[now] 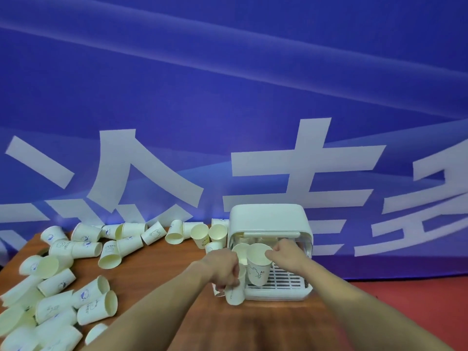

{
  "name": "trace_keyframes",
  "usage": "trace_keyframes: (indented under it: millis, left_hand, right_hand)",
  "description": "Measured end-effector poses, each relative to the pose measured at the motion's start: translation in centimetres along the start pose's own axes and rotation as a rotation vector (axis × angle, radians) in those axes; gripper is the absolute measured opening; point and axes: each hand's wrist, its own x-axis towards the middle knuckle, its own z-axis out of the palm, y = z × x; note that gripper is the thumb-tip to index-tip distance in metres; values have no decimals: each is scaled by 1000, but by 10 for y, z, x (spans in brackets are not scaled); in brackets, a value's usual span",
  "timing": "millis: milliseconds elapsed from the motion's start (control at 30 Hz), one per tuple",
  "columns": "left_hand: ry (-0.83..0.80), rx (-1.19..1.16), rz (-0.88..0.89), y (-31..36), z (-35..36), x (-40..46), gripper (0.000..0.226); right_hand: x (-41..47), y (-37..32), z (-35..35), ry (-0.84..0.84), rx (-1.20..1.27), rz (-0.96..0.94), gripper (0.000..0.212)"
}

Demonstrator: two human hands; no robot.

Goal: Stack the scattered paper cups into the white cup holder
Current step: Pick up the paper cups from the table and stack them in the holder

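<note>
Grip first: our right hand [285, 254] pinches the rim of an upright cup [258, 266], thumb and fingers curled over its right edge, and that cup hangs over the slotted tray at the front of the holder [268, 219]. On its side we read a small line drawing and the letters "Hi". Our left hand [225, 268] has its fingers curled tight round a stack [235, 287] of cups at the holder's front left corner; the lowest cup of the stack sticks out below the fist, just above the worktop [162, 269], and an open mouth shows above the hand, right beside the pinched cup.

The holder sits at the far right of the brown worktop, a rounded box with its clear front open and pale cups dimly seen inside; how many, we cannot tell. Just to its left stand two upright cups [217, 234] with a third lower one in front.

The scattered cups [83, 249] lie well to the left, most on their sides, in a loose band from the far edge down to the near left corner. Several carry little cartoon drawings and blue marks; the small lettering on them is too blurred to read.

Behind everything hangs a blue banner [228, 84] with huge white characters, cropped so that we cannot read a whole word. To the right of the worktop a red floor [417, 300] shows.
</note>
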Motion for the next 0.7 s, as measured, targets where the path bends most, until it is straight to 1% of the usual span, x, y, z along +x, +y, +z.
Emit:
trace_keyframes:
  millis: [100, 200, 300, 400, 500, 700]
  left_hand:
    - [5, -21, 22, 25, -1, 11, 23]
    - [65, -8, 51, 46, 2, 23, 23]
    - [152, 55, 63, 62, 8, 37, 25]
    - [194, 133, 60, 72, 13, 47, 27]
    - [189, 174, 49, 79, 18, 57, 33]
    - [150, 192, 1, 82, 37, 85, 29]
  right_hand:
    - [-7, 22, -14, 45, 12, 62, 39]
    - [-13, 39, -25, 118, -26, 90, 37]
    - [-18, 54, -34, 182, -39, 133, 37]
    - [-17, 68, -37, 203, -12, 165, 37]
    - [-15, 85, -34, 234, 42, 172, 37]
    - [-8, 103, -20, 275, 131, 232, 31]
